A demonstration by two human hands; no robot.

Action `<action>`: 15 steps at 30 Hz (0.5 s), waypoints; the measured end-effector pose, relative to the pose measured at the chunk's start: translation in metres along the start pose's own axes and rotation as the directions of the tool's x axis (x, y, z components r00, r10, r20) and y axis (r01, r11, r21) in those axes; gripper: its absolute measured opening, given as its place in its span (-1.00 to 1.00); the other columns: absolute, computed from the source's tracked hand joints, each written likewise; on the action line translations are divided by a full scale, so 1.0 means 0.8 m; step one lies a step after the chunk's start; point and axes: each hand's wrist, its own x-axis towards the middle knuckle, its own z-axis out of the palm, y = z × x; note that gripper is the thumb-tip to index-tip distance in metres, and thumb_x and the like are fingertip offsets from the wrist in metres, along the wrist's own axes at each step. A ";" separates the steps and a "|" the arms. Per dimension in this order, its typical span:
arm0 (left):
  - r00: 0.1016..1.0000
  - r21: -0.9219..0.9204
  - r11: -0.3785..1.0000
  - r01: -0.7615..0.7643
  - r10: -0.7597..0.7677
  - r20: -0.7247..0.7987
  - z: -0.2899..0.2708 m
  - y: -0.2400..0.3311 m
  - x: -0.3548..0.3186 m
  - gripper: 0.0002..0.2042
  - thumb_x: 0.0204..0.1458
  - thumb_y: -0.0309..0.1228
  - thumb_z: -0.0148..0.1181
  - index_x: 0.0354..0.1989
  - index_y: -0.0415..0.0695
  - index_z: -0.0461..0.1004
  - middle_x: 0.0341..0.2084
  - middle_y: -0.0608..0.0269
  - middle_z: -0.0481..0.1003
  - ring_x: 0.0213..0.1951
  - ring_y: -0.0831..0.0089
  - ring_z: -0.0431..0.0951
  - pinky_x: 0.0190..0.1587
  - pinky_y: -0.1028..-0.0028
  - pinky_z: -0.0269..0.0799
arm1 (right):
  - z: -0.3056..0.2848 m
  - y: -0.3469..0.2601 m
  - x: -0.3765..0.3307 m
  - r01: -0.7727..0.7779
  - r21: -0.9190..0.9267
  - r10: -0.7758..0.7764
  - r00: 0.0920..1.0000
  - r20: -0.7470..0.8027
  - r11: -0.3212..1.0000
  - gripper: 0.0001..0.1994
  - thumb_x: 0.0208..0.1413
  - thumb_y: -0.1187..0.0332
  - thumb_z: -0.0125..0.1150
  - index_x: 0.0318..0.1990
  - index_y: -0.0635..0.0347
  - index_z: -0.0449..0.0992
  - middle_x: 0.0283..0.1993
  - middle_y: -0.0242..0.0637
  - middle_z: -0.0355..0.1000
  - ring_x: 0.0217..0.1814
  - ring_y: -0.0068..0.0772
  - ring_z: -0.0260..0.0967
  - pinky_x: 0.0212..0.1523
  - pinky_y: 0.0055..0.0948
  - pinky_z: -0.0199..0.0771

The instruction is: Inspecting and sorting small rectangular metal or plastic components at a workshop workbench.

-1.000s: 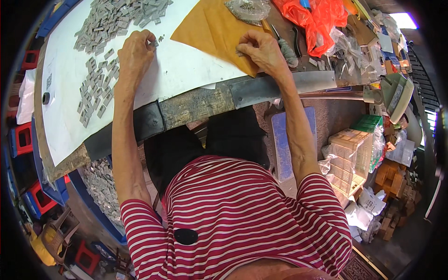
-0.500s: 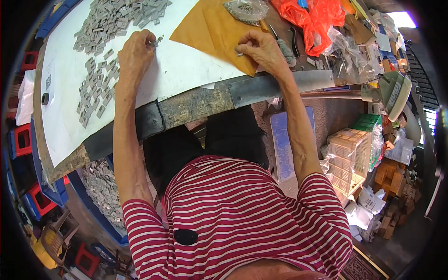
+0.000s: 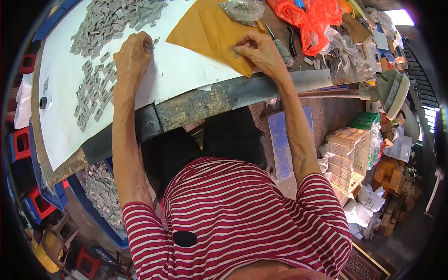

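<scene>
Grip: my left hand pinches grey part over white sheet | my right hand pinches 2nd grey part over tan paper | I judge light, steady pressure best.

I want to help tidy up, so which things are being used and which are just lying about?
Seems part of the work:
small grey pieces on the white sheet
grey bits pinched by the left hand and right hand
brown sheet

Seems just lying about:
red plastic bag
beige crate
green crate
</scene>
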 end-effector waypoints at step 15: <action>1.000 -0.018 1.000 0.001 0.000 0.007 0.003 -0.004 -0.001 -0.84 -0.18 -0.59 0.06 -0.38 -0.10 0.43 -0.41 0.26 0.45 -0.30 0.28 0.46 -0.36 0.27 0.27 | 0.001 0.000 -0.004 0.000 0.097 0.004 0.999 -0.044 0.995 -0.89 -0.05 0.49 0.15 -0.36 0.32 0.43 -0.59 -0.48 0.28 -0.63 -0.78 0.14 -0.65 -0.75 0.13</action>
